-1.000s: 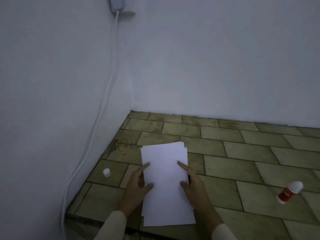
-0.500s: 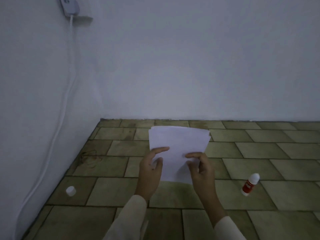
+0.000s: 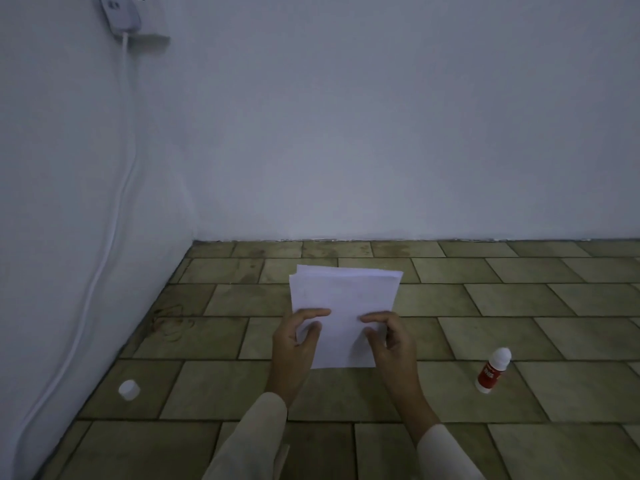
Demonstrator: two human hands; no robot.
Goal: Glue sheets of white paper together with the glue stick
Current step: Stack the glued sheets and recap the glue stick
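A small stack of white paper sheets [image 3: 343, 299] is held up off the tiled floor, its top edges slightly fanned. My left hand [image 3: 298, 344] grips the stack's lower left side, thumb on the front. My right hand [image 3: 391, 341] pinches the lower right side. A red glue stick [image 3: 491, 370] with a white top lies tilted on the floor to the right of my right hand, apart from it. A small white cap [image 3: 129, 389] rests on the floor to the far left.
Olive-brown floor tiles [image 3: 519, 341] run to white walls at the back and left. A white cable [image 3: 117, 202] hangs down the left wall from a plug [image 3: 119, 12] and reaches the floor corner.
The paper stack was lying flat on the floor under both hands; both hands have lifted it upright. The view has shifted left and up.
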